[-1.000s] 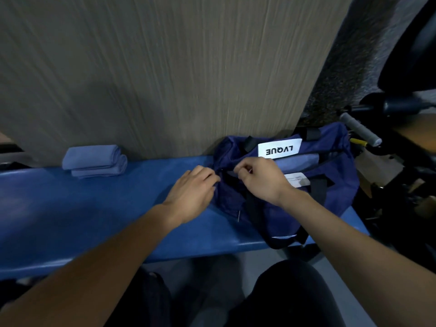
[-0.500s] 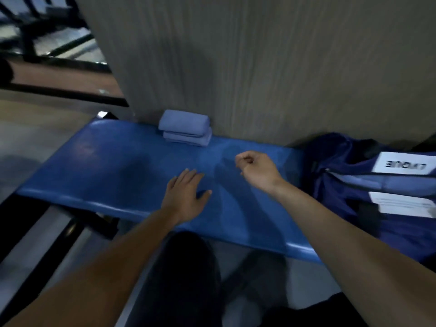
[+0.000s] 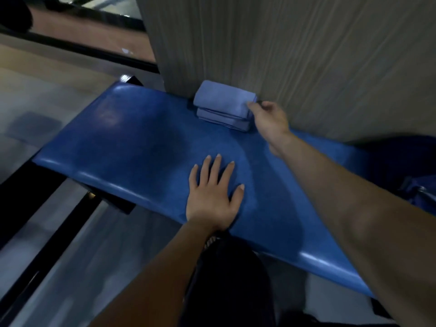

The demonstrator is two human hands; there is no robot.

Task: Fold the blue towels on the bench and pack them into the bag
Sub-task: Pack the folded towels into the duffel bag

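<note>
Broadly, the blue bench [image 3: 141, 147] is spanned from near right to far left, the bag [image 3: 415, 185] glimpsed at its right end. Folded towels [image 3: 224, 106] are stacked at the far edge against the wall. The left hand [image 3: 213, 192] is laid flat, seemingly for support; the right hand [image 3: 269, 116] touches the stack's right end, fingertips pinching it, probably to lift it.

Left hand [image 3: 213, 195] flat, fingers spread, palm down; right hand [image 3: 269, 118] extended forward, fingers curled, grip unclear
</note>
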